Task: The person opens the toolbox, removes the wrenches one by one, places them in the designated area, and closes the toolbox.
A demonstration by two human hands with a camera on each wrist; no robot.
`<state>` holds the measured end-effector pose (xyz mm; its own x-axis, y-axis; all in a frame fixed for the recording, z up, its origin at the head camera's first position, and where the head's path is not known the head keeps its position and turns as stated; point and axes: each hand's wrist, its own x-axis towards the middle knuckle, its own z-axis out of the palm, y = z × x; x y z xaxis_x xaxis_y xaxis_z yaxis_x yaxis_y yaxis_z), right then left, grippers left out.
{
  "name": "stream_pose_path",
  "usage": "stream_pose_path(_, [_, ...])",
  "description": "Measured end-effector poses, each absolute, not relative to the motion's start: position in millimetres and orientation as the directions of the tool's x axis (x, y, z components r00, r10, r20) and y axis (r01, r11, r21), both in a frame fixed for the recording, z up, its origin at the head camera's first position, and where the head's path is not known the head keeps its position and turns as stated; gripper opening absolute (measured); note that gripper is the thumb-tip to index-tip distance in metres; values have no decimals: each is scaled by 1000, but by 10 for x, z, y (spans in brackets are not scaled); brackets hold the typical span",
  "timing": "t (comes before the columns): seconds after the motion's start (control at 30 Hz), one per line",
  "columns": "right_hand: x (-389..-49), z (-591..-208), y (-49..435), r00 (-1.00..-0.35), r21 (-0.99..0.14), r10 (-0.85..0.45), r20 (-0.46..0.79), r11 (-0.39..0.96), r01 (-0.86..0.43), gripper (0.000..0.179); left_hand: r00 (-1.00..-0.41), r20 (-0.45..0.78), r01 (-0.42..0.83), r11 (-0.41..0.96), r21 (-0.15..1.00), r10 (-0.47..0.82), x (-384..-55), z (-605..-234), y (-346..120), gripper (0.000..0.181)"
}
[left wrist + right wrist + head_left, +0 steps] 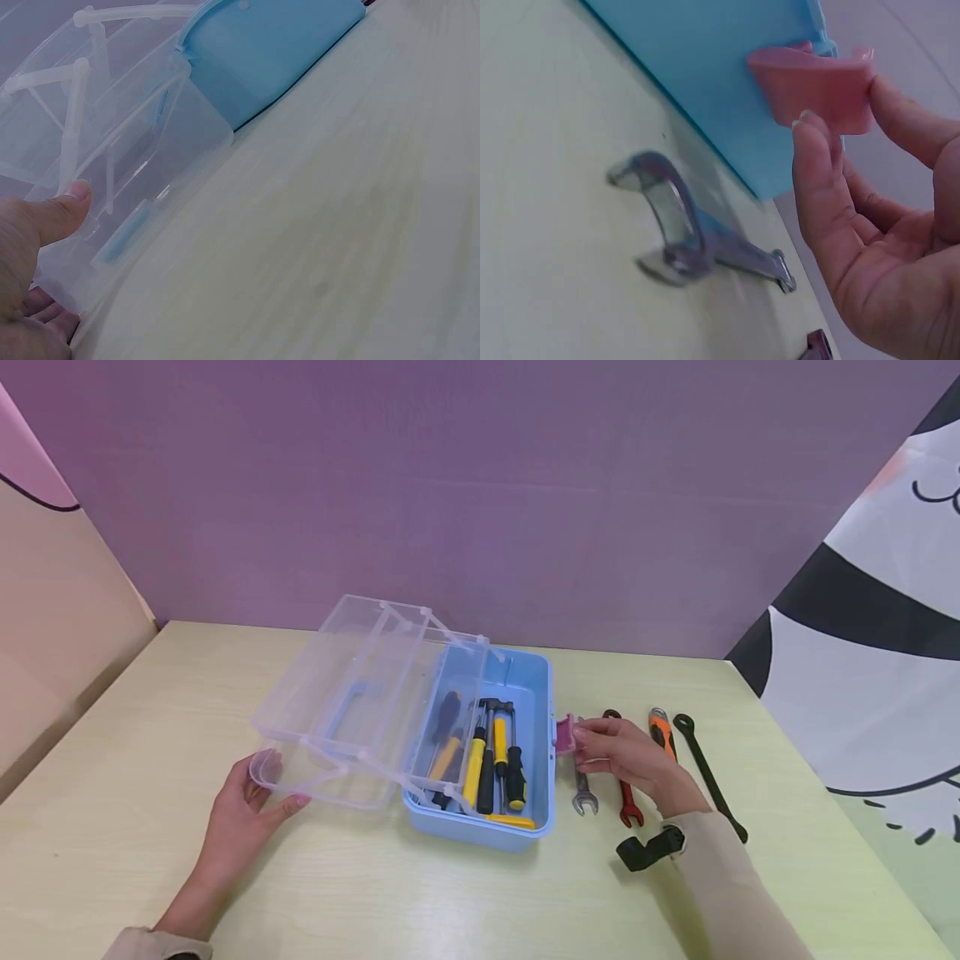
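Observation:
A light blue toolbox (480, 837) stands on the table, its clear plastic lid (300, 693) swung out to the left with clear folding trays. My left hand (238, 827) grips the lid's outer edge, thumb on one face and fingers underneath. Between the thumb and fingers of my right hand (622, 752) is the pink latch (817, 90) on the box's right side. Inside the box lie a small hammer (495, 704), a yellow screwdriver (474, 768) and several other tools, partly seen through a clear tray. A silver open-end wrench (682, 210) lies below my right hand.
Right of the box lie a red wrench (632, 814), an orange-and-black handled tool (660, 727) and a long black wrench (708, 768). My right forearm passes over some of these. A purple backdrop (480, 510) rises behind the table's far edge.

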<state>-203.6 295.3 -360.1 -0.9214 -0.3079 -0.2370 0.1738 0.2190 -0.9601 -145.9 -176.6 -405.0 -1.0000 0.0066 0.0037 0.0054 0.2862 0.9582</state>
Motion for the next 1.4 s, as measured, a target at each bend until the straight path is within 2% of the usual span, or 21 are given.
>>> stream_pose_path(0.6, [-2041, -3591, 2704, -907, -962, -330, -262, 9, 274, 14, -1000, 22, 21, 295, 955, 3, -1438, -4056, -1749, 83])
stream_pose_path(0.83, [-2042, -3596, 2665, -904, -948, -311, -293, -26, 316, 16, -999, 32, 33, 283, 958, 7, -1448, -4066, -1733, 82])
stream_pose_path(1.0, [-2038, -3576, 2668, -906, -945, -294, -306, -24, 327, 19, -1000, 22, 23, 282, 959, 4, -1459, -4067, -1719, 82])
stream_pose_path(1.23, [-2015, -3637, 2606, -921, -948, -282, -268, -94, 304, 30, -1000, 17, 23, 330, 944, 21, -1456, -4045, -1757, 86])
stream_pose_path(1.4, [-1999, -3657, 2565, -933, -944, -232, -275, -121, 308, 26, -1000, 8, 18, 359, 933, 29, -1442, -4057, -1783, 86])
